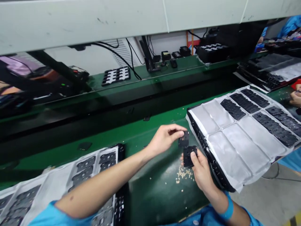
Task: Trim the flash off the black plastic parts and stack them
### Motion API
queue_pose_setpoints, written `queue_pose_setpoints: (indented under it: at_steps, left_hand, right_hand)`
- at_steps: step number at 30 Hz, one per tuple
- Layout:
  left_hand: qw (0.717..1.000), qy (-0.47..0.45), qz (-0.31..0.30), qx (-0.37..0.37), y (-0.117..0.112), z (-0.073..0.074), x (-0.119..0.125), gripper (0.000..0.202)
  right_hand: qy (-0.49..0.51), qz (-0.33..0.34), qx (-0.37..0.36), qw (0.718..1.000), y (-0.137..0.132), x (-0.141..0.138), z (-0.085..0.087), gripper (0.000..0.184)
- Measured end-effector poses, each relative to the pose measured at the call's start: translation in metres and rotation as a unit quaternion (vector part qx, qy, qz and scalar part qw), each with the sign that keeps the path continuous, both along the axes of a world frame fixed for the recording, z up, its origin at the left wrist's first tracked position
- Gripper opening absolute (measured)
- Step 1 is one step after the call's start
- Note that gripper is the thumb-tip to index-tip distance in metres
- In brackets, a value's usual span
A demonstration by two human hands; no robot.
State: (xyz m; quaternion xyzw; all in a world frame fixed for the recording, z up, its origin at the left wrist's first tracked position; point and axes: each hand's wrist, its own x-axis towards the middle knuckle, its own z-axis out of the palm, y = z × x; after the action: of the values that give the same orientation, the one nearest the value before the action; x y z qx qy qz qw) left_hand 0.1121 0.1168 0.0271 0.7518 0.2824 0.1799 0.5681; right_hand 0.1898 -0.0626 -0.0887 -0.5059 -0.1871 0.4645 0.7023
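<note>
The left hand [164, 138] is closed on a small black square part [183, 140], pinched between the thumb and fingers. The right hand [201, 171] is closed on a second black square part [188, 156], which sits just below and near the first one. The two parts are very close, and it is hard to tell if they touch. Both hands are over the green table [150, 188], in the middle, between two trays. Just under the hands lies a little heap of pale crumbs [184, 174] on the table. To the right is a stack of black trays [211, 163] with a white sheet [235, 141] on top. Rows of dark parts [274, 127] fill the far right side of that sheet. To the near left is another tray with a white sheet [58, 179] holding dark parts. One small dark piece [84, 145] lies alone on the table to the left. At the far right edge, another person's hand [295, 97] shows a little.
</note>
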Motion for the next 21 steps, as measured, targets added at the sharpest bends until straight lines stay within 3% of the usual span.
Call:
queue_pose_setpoints:
  at_steps: [3, 6, 9, 12, 16, 21]
  left_hand:
    - [0.999, -0.013, -0.004, 0.04, 0.038, 0.016, 0.067, 0.024]
    - [0.995, 0.007, -0.036, 0.097, 0.067, 0.025, 0.158, 0.013]
    - [0.988, 0.017, -0.088, 0.129, 0.079, 0.026, 0.245, 0.018]
    - [0.977, 0.046, -0.12, 0.172, 0.079, 0.018, 0.305, 0.015]
    - [0.954, 0.115, -0.122, 0.248, 0.073, -0.001, 0.337, 0.009]
    - [0.916, 0.176, -0.138, 0.332, 0.057, -0.008, 0.332, 0.012]
  right_hand:
    - [-0.036, 0.018, -0.023, 0.999, -0.003, 0.003, -0.012, 0.053]
    - [-0.065, 0.034, -0.034, 0.997, -0.007, 0.001, -0.019, 0.057]
    - [-0.088, 0.046, -0.041, 0.994, -0.01, -0.002, -0.024, 0.06]
    - [-0.125, 0.046, -0.05, 0.99, -0.012, -0.005, -0.031, 0.059]
    - [-0.135, 0.063, -0.061, 0.987, -0.015, -0.009, -0.045, 0.062]
    - [-0.104, 0.067, -0.075, 0.99, -0.017, -0.012, -0.052, 0.06]
